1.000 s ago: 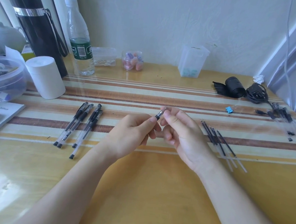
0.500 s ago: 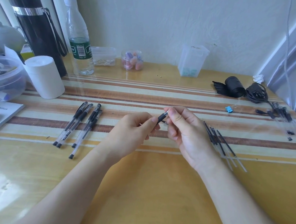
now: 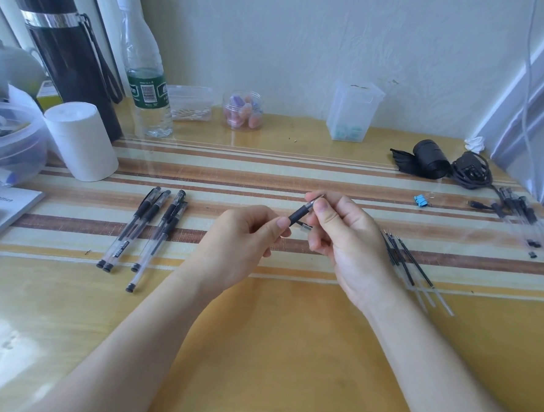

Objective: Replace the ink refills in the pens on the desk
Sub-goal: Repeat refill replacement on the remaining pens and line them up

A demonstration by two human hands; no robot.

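Well, with the held pen (image 3: pixel 298 216) as the reference point, the containers stand far behind it, along the wall. Behind it and a little to the left is a small round jar (image 3: pixel 243 111) with pink and purple pieces inside. Behind it and to the right is a clear square tub (image 3: pixel 354 110); only a few pale blue-green things lie at its bottom. Further to the left of the pen, a flat clear box (image 3: pixel 191 102) holds thin white sticks, perhaps cotton swabs, but the view is too soft to be sure. Beyond that box come a plastic bottle (image 3: pixel 146 80) with a green label and a tall black flask (image 3: pixel 67 50). Far to the left of the pen, a clear bowl (image 3: pixel 11 148) holds small mixed objects. The pen itself is raised above the striped mat (image 3: pixel 298 175), tilted, with its tip pointing up and away. The left hand (image 3: pixel 239 245) pinches the lower end of the black grip between thumb and forefinger. The right hand (image 3: pixel 348 239) pinches the tip end. So the two hands are close together, both clamped on this one pen. Four more pens (image 3: pixel 145 226) lie side by side to the left of it, and loose refills (image 3: pixel 410 262) lie to the right of it, just beside the right hand.
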